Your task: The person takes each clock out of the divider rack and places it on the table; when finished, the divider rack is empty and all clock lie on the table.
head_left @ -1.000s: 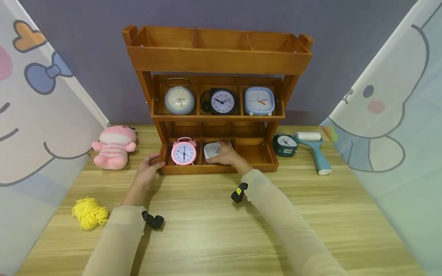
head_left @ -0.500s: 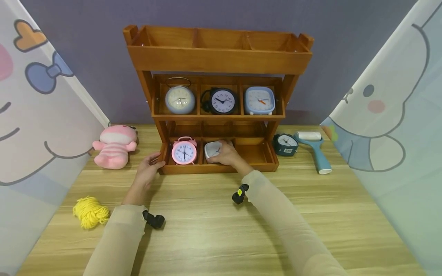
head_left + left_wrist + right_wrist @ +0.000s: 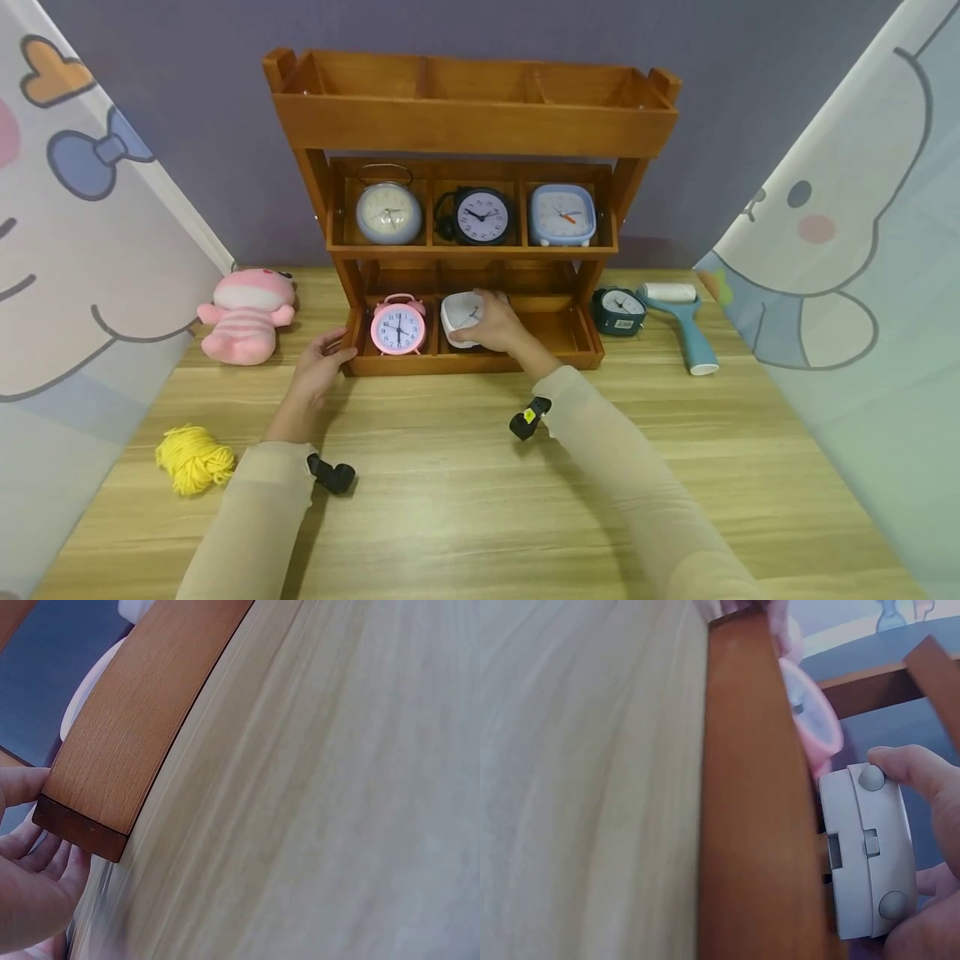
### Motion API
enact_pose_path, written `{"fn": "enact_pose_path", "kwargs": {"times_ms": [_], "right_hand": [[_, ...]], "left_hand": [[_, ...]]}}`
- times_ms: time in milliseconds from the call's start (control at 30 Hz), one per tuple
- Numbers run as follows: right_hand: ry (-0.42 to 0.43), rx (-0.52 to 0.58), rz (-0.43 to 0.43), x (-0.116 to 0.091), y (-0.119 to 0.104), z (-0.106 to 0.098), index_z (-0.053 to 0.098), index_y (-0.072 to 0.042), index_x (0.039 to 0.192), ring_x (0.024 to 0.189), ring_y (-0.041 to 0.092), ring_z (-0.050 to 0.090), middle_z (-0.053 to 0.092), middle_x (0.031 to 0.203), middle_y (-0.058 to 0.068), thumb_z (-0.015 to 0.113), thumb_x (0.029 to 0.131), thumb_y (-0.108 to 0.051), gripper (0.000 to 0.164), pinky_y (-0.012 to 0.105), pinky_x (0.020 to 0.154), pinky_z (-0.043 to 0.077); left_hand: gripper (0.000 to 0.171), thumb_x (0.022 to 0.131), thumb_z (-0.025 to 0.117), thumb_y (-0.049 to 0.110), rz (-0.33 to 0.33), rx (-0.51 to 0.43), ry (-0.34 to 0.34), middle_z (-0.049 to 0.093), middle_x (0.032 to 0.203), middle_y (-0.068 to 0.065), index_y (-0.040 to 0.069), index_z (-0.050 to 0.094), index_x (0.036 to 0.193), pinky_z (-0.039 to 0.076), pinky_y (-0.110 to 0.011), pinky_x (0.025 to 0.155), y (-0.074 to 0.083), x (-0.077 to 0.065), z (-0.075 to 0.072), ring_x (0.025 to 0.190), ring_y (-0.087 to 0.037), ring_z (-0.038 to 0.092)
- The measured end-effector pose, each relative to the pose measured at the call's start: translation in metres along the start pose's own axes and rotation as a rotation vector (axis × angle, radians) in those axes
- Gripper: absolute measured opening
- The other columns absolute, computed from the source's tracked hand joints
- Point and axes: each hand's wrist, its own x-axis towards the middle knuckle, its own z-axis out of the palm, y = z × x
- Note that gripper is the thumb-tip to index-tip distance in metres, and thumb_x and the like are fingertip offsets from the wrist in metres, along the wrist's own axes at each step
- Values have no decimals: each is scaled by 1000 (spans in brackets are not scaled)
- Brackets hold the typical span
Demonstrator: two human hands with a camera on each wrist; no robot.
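Note:
My right hand [image 3: 497,323] grips a small white alarm clock [image 3: 459,313] by its sides, over the middle compartment of the rack's bottom tier. In the right wrist view the white clock [image 3: 870,851] shows a side with two round grey feet, with a thumb at one end and fingers at the other. My left hand [image 3: 318,364] holds the left front corner of the wooden rack [image 3: 480,363]; the left wrist view has thumb and fingers on either side of the rack's end [image 3: 82,829]. Left of the white clock stands a pink twin-bell alarm clock [image 3: 398,328].
On the middle tier sit a grey-blue round clock [image 3: 388,214], a black clock [image 3: 482,217] and a light blue clock [image 3: 562,215]. A dark green clock [image 3: 619,312] and a lint roller [image 3: 684,325] lie right. Left are a pink plush toy [image 3: 247,317] and yellow cord [image 3: 195,460].
The white clock has risen slightly and turned in my right hand, so its face tilts differently. My left hand has kept its place on the rack's corner.

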Motion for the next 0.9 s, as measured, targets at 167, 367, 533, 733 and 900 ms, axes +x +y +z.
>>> {"fn": "enact_pose_path", "kwargs": {"times_ms": [167,367,533,733,900], "right_hand": [[9,1,-29,-14,-3,-19,40,-6,146,117,30,45,40,139,17,87,69,-33,95,42,99,40],[-4,-26,-53,-35,5,-43,39,-7,147,120,32,42,34,146,19,86,70,-34,95,47,100,38],[-1,-23,-42,-54,19,-64,38,-6,148,121,34,42,30,149,19,86,70,-35,96,51,100,38],[34,-63,-20,-73,39,-90,36,-4,149,128,38,37,29,150,21,86,70,-36,98,54,102,35],[56,-51,15,-89,58,-111,33,-2,149,131,43,32,26,151,25,84,73,-33,97,60,102,31]], "left_hand": [[56,98,53,2,3,-13,-5,31,150,-23,-6,29,149,31,-41,108,1,2,0,135,-34,31],[56,98,52,1,2,-20,-2,30,150,-24,-6,29,149,30,-42,108,1,1,0,135,-34,30],[56,98,53,0,4,-16,-3,30,150,-24,-7,30,148,29,-43,109,1,1,0,135,-35,29],[56,98,52,0,7,-7,-15,28,151,-24,-7,28,149,27,-45,110,2,0,-1,136,-35,28],[57,98,52,2,-2,-8,-13,26,152,-24,-6,28,149,26,-46,111,2,-1,-1,137,-36,26]]}}
